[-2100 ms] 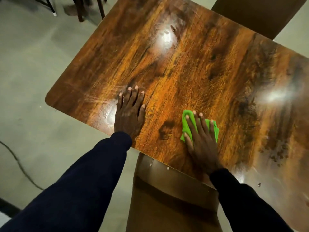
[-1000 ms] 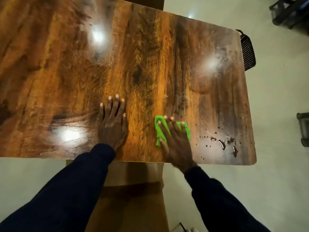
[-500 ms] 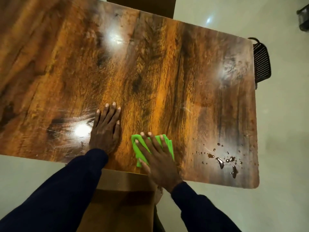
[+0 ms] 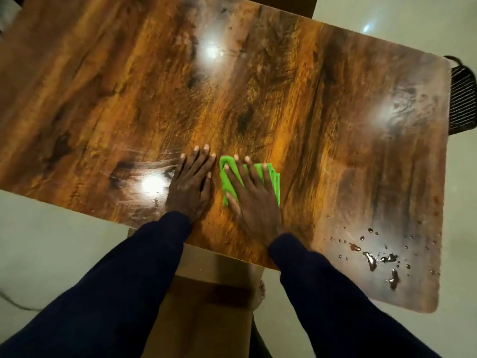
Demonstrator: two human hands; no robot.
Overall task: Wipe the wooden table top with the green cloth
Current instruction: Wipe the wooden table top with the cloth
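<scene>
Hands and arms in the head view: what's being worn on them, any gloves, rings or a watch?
Both arms wear plain dark navy long sleeves, the left sleeve and right sleeve ending at the wrists. The left hand and right hand are bare: no gloves, rings or watch show. No markings on the fabric.

Indoor dining or sitting area, likely a home or small eatery; you cannot tell which.

You stand at a glossy wood-grain table top reflecting several ceiling lights. Plain pale floor all round. A brown chair is tucked under the near edge, another chair back at the far edge, a black mesh seat at the right end.
</scene>
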